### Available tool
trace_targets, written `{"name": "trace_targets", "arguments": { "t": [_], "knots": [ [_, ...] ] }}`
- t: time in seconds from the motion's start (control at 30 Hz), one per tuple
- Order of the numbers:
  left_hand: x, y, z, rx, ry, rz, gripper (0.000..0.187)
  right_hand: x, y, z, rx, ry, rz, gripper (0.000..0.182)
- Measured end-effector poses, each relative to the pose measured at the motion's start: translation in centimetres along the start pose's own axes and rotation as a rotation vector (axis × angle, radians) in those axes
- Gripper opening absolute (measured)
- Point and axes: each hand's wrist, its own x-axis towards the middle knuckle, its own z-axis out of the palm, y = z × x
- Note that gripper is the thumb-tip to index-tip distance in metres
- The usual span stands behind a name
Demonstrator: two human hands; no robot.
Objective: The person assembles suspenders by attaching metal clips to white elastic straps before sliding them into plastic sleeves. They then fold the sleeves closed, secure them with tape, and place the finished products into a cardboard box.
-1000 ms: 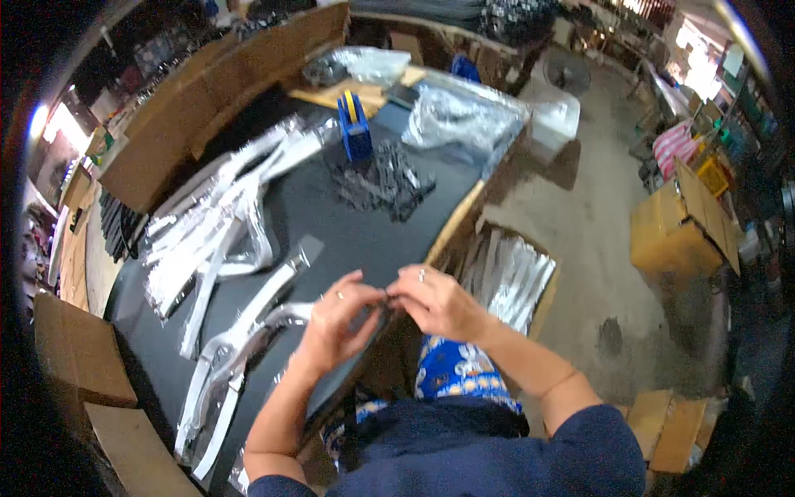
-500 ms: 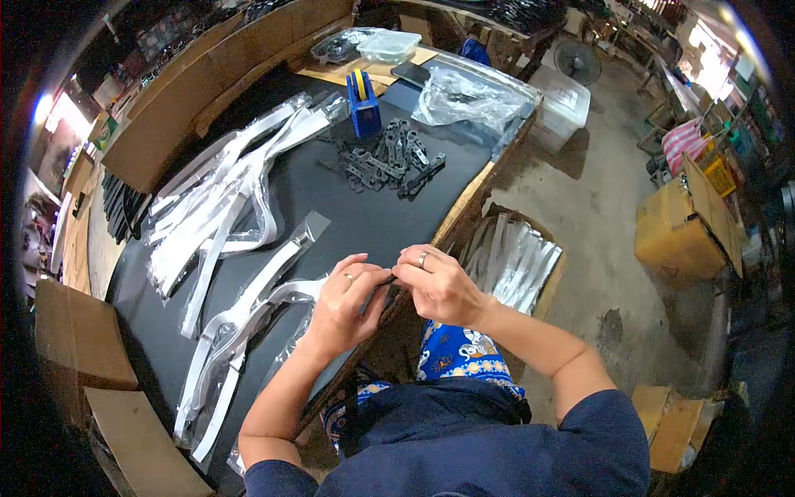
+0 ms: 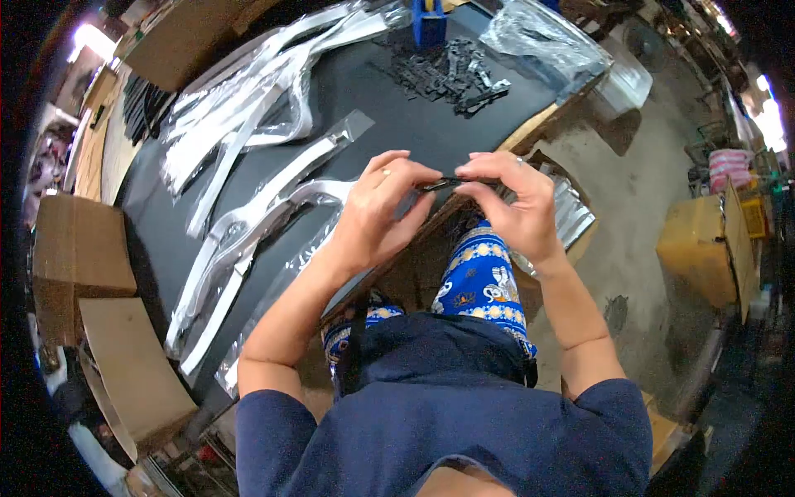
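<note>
A small, thin black piece [image 3: 445,183], seemingly plastic, spans the gap between my two hands over the table's near edge. My left hand [image 3: 377,207] pinches one end between thumb and fingers. At the other end, the fingertips of my right hand [image 3: 526,199] are closed on it. Its exact shape is too small to make out. Farther up the black tabletop [image 3: 364,157] lies a pile of similar black pieces [image 3: 464,83]. White strips in clear plastic sleeves [image 3: 240,219] lie left of my left hand, partly behind my forearm.
A larger heap of sleeved white strips [image 3: 248,108] lies at the far left. Beyond the pile are a blue tape dispenser [image 3: 429,29] and clear plastic bags [image 3: 538,41]. An open carton with strips [image 3: 571,211] is below the right edge. Cardboard [image 3: 83,248] borders the left.
The view has tilted down, so the table appears higher in it. My hands have drawn slightly apart, and more of the black piece shows between them.
</note>
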Motion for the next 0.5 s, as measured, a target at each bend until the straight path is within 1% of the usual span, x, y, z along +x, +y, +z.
{"name": "trace_targets", "arguments": {
  "t": [0.07,0.13,0.17,0.23,0.27,0.33,0.37,0.47,0.5],
  "knots": [
    [0.0,0.1,-0.3,-0.025,0.006,-0.028,0.022,0.0,-0.3,0.2,0.017,0.006,-0.002,0.016],
    [0.0,0.3,-0.3,-0.111,-0.064,-0.116,0.021,-0.1,-0.4,0.3,0.038,0.007,0.073,0.015],
    [0.1,0.6,-0.4,-0.110,-0.060,-0.116,0.021,-0.2,-0.2,0.4,0.031,0.017,0.037,0.014],
    [0.4,1.7,-0.8,-0.141,-0.160,-0.267,0.021,-0.2,-0.4,0.9,0.027,0.024,0.003,0.014],
    [0.4,2.0,-0.8,-0.140,-0.157,-0.266,0.021,-0.1,-0.6,1.1,0.021,0.035,-0.029,0.013],
    [0.5,2.4,-0.8,-0.133,-0.155,-0.363,0.023,0.0,-1.2,1.2,0.024,0.035,0.000,0.013],
    [0.5,2.6,-0.9,-0.134,-0.150,-0.362,0.023,0.0,-1.4,1.1,0.028,0.035,0.033,0.012],
    [0.2,2.4,-1.2,-0.094,-0.182,-0.420,0.023,-0.1,-1.6,0.9,-0.009,0.034,0.043,0.012],
    [-0.2,2.0,-1.0,-0.030,-0.163,-0.318,0.024,-0.1,-1.6,0.9,-0.008,0.032,0.043,0.012]
  ]
}}
